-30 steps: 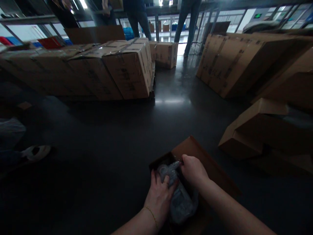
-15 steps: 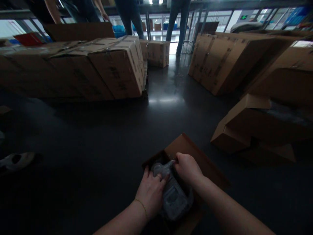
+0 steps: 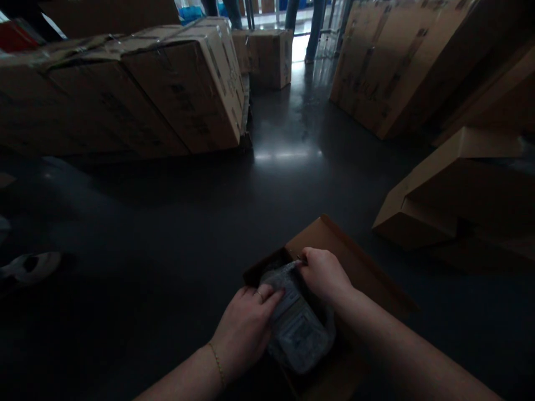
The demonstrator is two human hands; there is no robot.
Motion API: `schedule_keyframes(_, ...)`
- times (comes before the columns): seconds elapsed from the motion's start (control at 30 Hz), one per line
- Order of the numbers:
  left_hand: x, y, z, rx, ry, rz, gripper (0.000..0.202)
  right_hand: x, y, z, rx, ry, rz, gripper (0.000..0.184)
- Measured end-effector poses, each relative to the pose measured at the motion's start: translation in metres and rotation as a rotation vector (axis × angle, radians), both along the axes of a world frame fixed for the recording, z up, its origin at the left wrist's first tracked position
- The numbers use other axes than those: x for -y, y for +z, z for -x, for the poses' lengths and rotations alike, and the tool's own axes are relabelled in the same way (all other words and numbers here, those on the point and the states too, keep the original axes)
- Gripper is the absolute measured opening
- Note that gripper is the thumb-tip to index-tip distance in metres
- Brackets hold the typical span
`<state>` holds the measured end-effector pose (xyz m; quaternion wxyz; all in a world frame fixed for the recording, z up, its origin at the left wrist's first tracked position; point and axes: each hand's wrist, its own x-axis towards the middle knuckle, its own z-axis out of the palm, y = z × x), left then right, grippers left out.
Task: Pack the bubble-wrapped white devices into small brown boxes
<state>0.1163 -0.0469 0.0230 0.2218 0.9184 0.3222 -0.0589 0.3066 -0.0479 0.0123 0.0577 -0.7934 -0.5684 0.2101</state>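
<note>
Well to the left of the left hand, a shoe (image 3: 37,267) was seen on the dark floor (image 3: 179,223). Beyond that hand and to its left, a row of taped cartons (image 3: 175,94) was set. The left hand (image 3: 246,323), marked by a thin bracelet (image 3: 218,361) and a ring (image 3: 260,295), was laid with bent fingers close together on the upper left part of a plastic-wrapped device (image 3: 303,337); whether it was gripped there could not be told. The device was held inside an open carton (image 3: 307,236), below and between both hands. Its plastic wrapping (image 3: 288,269) was pinched at the upper end by the right hand's (image 3: 326,273) fingertips. Far beyond the right hand, a person's legs (image 3: 316,28) were seen; farther to its right, a large taped carton (image 3: 384,67) and an opened carton (image 3: 426,184) were placed.
</note>
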Motion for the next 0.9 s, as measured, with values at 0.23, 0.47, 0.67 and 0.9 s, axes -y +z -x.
schedule_keyframes(0.23, 0.008, -0.021, 0.004, 0.114, 0.302, -0.142, 0.065, 0.008, 0.002, 0.008, -0.013, 0.143, 0.049, 0.010)
schedule_keyframes(0.47, 0.017, -0.037, 0.007, 0.112, 0.533, 0.016, 0.066, 0.022, -0.008, 0.035, -0.009, 0.236, 0.241, 0.032)
schedule_keyframes(0.67, 0.010, -0.041, 0.013, 0.220, 0.523, 0.381, 0.072, 0.010, -0.010, 0.029, -0.087, 0.255, 0.316, 0.040)
schedule_keyframes(0.9, 0.011, -0.044, 0.020, 0.286, 0.483, 0.463, 0.080, 0.009, -0.009, 0.021, -0.136, 0.284, 0.293, 0.029)
